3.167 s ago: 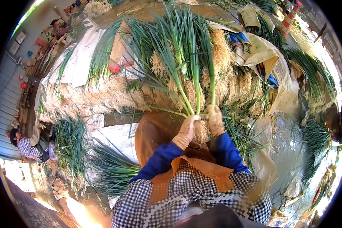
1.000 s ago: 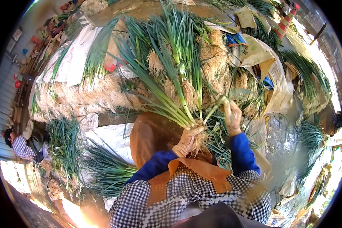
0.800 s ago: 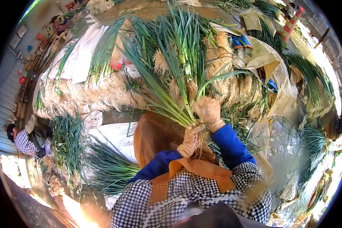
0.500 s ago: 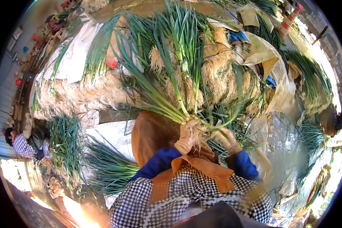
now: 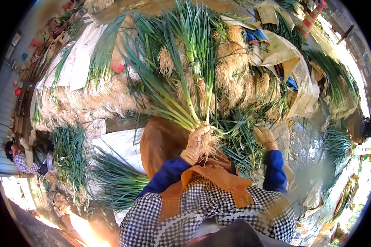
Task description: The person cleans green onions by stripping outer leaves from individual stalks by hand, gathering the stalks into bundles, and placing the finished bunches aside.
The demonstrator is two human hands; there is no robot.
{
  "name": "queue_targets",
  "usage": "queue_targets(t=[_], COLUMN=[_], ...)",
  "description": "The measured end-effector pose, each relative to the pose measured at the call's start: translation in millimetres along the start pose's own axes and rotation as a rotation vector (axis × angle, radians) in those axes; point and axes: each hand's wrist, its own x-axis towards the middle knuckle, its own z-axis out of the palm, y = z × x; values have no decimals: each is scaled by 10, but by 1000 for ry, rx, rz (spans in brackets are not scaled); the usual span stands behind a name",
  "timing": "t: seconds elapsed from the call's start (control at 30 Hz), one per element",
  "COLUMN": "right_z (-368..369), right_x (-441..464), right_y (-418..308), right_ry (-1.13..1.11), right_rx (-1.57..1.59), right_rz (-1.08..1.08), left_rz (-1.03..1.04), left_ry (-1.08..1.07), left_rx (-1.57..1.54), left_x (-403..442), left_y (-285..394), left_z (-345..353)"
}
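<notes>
Pale ribbed wall [image 5: 5, 111] runs down the left of your view, and ahead of you a long bank of rooted onions [image 5: 90, 101] lies across the ground, partly under pale sheets. Your left hand [image 5: 197, 142] is closed around one bunch of green onions [image 5: 185, 111], gripping it just above the roots; the bunch is over your brown apron [image 5: 163, 142], its leaves fanning up and to the left and its roots hanging below your fingers. You can't count its stalks exactly, since they overlap.

Your right hand [image 5: 266, 138] is apart from the bunch, at the right edge of one pile of loose leaves [image 5: 243, 150]. Its fingers are bent, but you cannot tell whether they hold anything.

To your left you have one leafy bundle [image 5: 121, 181] partly on one white sheet [image 5: 125, 149], and one more leaf heap [image 5: 69, 158] farther out. Beyond that heap is one other person [image 5: 22, 159] in a checked top. Two patches of blue cloth [image 5: 257, 36] show at your upper right, with one red-and-white striped cone [image 5: 310, 21] farther back. Marks on the black-and-white striped piece [image 5: 88, 18] at upper left are too small for you to read.
</notes>
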Motion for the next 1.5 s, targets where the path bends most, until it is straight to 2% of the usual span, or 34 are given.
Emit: queue_targets(t=[0.03, 0.07, 0.1, 0.17, 0.23, 0.3, 0.33, 0.37, 0.43, 0.5, 0.57, 0.63, 0.7, 0.73, 0.8, 0.83, 0.87, 0.9, 0.93, 0.97, 1.03, 1.07, 1.1, 1.17, 1.2, 1.23, 1.27, 1.3, 1.33, 1.37, 1.4, 1.43, 1.5], right_z=[-263, -527, -624, -621, -275, -183, -434, -644, -761, -772, -1092, -1339, -1315, -1084, -616, -747, -634, -296, -220, 32, 11, -278, -568, -601, -793, -875, -1027, -1035, -1094, -873, -625, -367, 142], right_x=[314, 631, 825, 1137, 1356, 1462, 1507, 1513, 1485, 1483, 1387, 1155, 891, 853, 776, 836, 856, 828, 936, 944, 1179, 1281, 1386, 1442, 1465, 1453, 1443, 1394, 1505, 1505, 1525, 1552, 1706], right_y=[-399, -797, -987, -1157, -1196, -1211, -1340, -1412, -1466, -1224, -918, -675, -375, -417, -491, -809, -1001, -1069, -1167, -1184, -1356, -1525, -1694, -1754, -1778, -1673, -1408, -1076, -861, -821, -742, -715, -735], right_ry=[-162, -123, -196, -162, -371, -506, -416, -293, 43, 290, 726, 882, 265, -12, -515, -550, -575, -394, -517, -437, -358, -266, -171, -213, -209, 120, 141, -19, -129, -37, -179, -234, -31], right_rx=[627, 1193, 1245, 1135, 955, 1358, 1466, 1608, 1995, 2526, 2580, 1933, 1214, 928, 265, 666, 925, 754, 744, 1084, 1196, 1338, 1478, 1690, 1930, 2064, 2115, 2014, 1692, 1043, 533, 310, 362], right_rz=[317, 735, 680, 510, 499, 259, 390, 448, 295, 184, 346, 554, 781, 772, 538, 652, 623, 311, 319, 395, 419, 444, 456, 132, 268, 73, -48, 248, 102, 376, 298, 282, 176], left_rz=[101, 70, 40, 102, 175, 77, 190, 188, 132, 77, 25, 56, 149, 100, 97, 100, 159, 83, 40, 1, 42, 70, 74, 359, 161, -31, 17, 59, 64, 72, 151, 235, 122], left_ry=[77, 86, 88, 9, -62, -1, 83, 96, 15, -40, 51, 38, 26, -18, -3, 15, -100, 19, 25, 27, 57, 89, 117, 130, 95, 56, 57, 58, 94, 127, 72, 21, 63], left_rx=[108, 120, 134, 204, 258, 136, 148, 140, 343, 279, 253, 260, 249, 36, 112, 195, 157, 244, 209, 174, 243, 308, 234, 206, 168, 133, 172, 212, 207, 197, 283, 365, 216], left_x=[-5, -5, 5, -60, -108, -95, -91, -97, -92, -54, 1, 12, 11, -58, -22, 0, -129, -95, -50, -2, 5, -15, 1, 50, -2, -41, -27, -21, -39, -41, -20, 2, 39], left_y=[-58, -75, -73, -83, -76, -52, -115, -162, -253, -302, -385, -356, -332, -316, -353, -367, -247, -278, -328, -354, -337, -344, -367, -453, -358, -260, -298, -340, -327, -330, -384, -437, -462], left_z=[-13, -76, -113, -127, -71, 43, 67, -3, -144, -188, -309, -304, -250, -141, -246, -287, -19, -131, -246, -301, -224, -172, -113, 29, 15, -15, -120, -223, -178, -119, -198, -275, -221])
